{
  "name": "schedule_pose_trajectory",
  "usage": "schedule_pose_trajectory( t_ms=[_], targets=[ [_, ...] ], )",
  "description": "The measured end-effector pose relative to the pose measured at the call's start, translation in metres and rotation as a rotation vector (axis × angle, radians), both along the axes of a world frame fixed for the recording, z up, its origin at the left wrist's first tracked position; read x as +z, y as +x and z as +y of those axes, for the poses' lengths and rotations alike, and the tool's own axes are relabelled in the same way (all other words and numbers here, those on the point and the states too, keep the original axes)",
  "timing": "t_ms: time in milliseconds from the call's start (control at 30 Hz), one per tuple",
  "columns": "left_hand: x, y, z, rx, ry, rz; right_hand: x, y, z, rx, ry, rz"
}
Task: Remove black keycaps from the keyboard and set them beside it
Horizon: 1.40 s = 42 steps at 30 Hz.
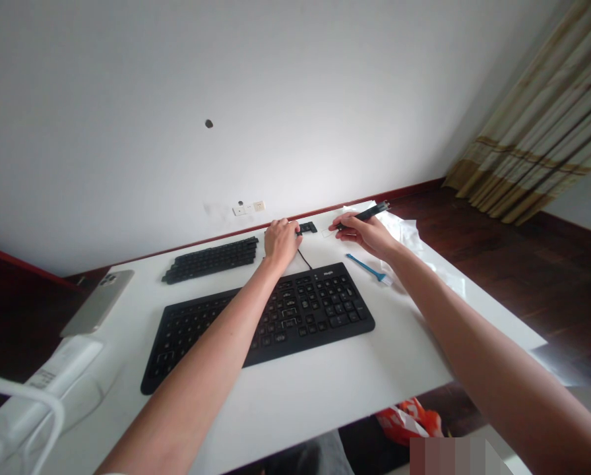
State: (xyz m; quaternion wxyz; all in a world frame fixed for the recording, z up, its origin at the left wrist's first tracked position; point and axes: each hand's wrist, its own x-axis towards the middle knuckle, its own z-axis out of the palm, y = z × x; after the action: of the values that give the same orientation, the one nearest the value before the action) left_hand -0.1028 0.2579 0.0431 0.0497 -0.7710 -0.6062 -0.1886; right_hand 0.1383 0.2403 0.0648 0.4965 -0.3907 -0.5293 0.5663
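Observation:
A black keyboard (295, 316) lies on the white table (355, 376), with some keys missing on its left part. Behind it sits a block of removed black keycaps (211, 258) in rows. My left hand (281, 241) reaches past the keyboard and pinches a small black keycap (299, 230) at the far edge of the table, next to another loose keycap (309, 227). My right hand (365, 232) holds a black stick-shaped tool (369, 213), raised a little over the table's far right. A blue brush (369, 268) lies just in front of that hand.
A phone (99, 301) lies face down at the table's left. A white lamp or device (33, 389) stands at the near left corner. White crumpled plastic (409, 234) lies at the far right. An orange bag (407, 419) sits on the floor below. Curtains (543, 125) hang at right.

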Motion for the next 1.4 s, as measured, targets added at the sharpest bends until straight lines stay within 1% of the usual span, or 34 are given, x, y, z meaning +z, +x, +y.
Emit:
schedule_pose_trajectory(
  t_ms=[167, 400, 800, 1000, 1400],
  targets=[
    [-0.0017, -0.0001, 0.0010, -0.001, 0.004, 0.015, -0.0013, 0.0001, 0.0013, -0.002, -0.013, -0.007],
    [-0.0020, -0.0007, 0.0014, -0.004, -0.005, 0.017, -0.0044, 0.0023, 0.0041, 0.017, 0.024, 0.003],
    [-0.0051, -0.0003, 0.0031, -0.036, 0.013, -0.005, -0.0025, 0.0009, 0.0023, 0.015, 0.008, -0.009],
    [-0.0034, 0.0012, 0.0016, -0.063, 0.009, -0.014, -0.0017, 0.0000, 0.0015, 0.017, 0.018, -0.010],
    [0.0000, -0.0012, -0.0021, -0.026, -0.009, -0.024, -0.0016, 0.0010, 0.0014, 0.018, 0.016, -0.031]
  ],
)
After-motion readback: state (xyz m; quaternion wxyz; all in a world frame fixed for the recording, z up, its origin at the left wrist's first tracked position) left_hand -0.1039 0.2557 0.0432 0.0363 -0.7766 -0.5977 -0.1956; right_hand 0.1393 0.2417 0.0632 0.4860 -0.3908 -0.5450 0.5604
